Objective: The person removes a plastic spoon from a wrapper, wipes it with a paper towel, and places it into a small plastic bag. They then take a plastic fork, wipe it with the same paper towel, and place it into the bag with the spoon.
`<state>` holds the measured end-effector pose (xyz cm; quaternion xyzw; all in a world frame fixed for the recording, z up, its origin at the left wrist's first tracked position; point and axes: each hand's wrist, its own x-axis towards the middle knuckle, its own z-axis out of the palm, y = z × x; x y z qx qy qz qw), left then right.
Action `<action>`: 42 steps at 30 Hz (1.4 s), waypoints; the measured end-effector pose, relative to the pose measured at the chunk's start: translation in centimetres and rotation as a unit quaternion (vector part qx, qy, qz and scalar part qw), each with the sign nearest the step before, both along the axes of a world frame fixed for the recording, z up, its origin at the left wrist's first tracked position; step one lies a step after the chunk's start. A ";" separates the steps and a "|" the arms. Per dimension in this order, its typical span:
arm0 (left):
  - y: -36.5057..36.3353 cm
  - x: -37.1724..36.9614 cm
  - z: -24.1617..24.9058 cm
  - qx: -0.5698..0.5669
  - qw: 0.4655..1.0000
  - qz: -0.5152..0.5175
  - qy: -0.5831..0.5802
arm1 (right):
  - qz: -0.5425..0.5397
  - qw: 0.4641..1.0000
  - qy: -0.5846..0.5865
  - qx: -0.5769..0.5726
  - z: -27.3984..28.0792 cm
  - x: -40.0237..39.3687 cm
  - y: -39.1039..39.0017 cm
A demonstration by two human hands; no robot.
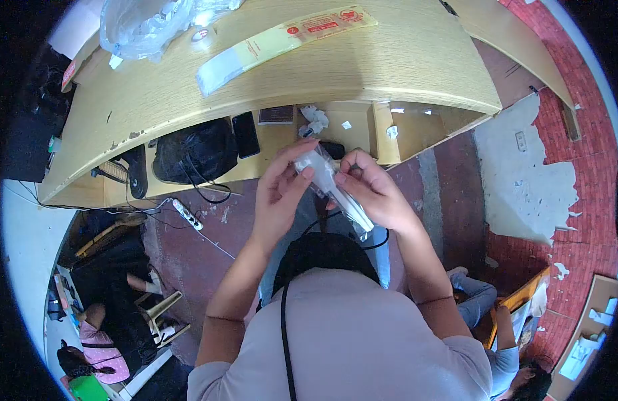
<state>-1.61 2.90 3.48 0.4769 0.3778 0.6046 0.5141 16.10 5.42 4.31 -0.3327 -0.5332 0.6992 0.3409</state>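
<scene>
Between my two hands, over the front edge of the desk, is a clear plastic packet (pixel 330 179) with white, strip-like pieces inside. My left hand (pixel 281 190) pinches its upper left end between thumb and fingers. On the other side, my right hand (pixel 376 192) has its fingers curled against the packet's right edge. The packet slants down to the right, its lower end hanging free below my right hand. What exactly the white pieces are cannot be made out.
On the desktop (pixel 416 47) lie a yellow printed plastic sleeve (pixel 289 43), a tape roll (pixel 202 39) and a clear plastic bag (pixel 145 30). The shelf below holds a black bag (pixel 195 154), a phone (pixel 245 135) and crumpled paper (pixel 314 120). People sit behind on both sides.
</scene>
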 end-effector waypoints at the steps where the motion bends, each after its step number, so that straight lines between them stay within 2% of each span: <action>1: 0.2 -0.4 0.1 0.000 1.000 0.000 0.000 | 0.000 1.000 0.000 0.000 0.1 0.0 0.0; 3: 0.5 -1.3 0.4 -0.058 0.993 -0.101 -0.026 | 0.007 1.000 -0.005 -0.012 0.3 0.1 0.1; 4: 0.7 -1.7 0.6 -0.058 0.993 -0.100 -0.026 | 0.007 1.000 -0.005 -0.012 0.4 0.1 0.1; 6: 1.1 -2.5 0.9 -0.046 0.983 -0.171 0.036 | 0.027 1.000 -0.008 0.005 0.4 0.2 0.2; 9: 1.0 -2.8 1.8 -0.052 0.976 -0.181 0.107 | 0.046 0.999 0.022 -0.005 0.5 0.4 0.2; 13: 0.9 -2.4 1.6 -0.071 0.978 -0.162 0.108 | 0.046 0.998 0.033 -0.019 0.8 0.5 0.2; 22: 0.5 -1.9 1.4 -0.070 0.988 -0.127 0.055 | 0.053 0.997 0.009 0.049 0.7 0.5 0.1; 28: 0.7 -2.2 1.3 -0.041 0.987 -0.133 0.076 | 0.048 0.998 -0.003 0.050 0.8 0.4 0.3; 31: 1.1 -2.2 1.1 0.010 0.990 -0.112 0.081 | 0.055 0.997 0.011 0.047 1.2 0.4 0.3; 33: 1.4 -2.8 1.6 0.009 0.979 -0.177 0.097 | 0.054 0.997 -0.030 0.043 1.6 0.4 0.4; 36: 2.0 -3.4 2.4 0.028 0.966 -0.229 0.119 | 0.056 0.998 -0.012 0.038 1.5 0.5 0.6; 42: 2.3 -3.5 3.5 -0.025 0.962 -0.227 0.149 | 0.074 0.995 -0.041 0.043 2.3 0.6 0.8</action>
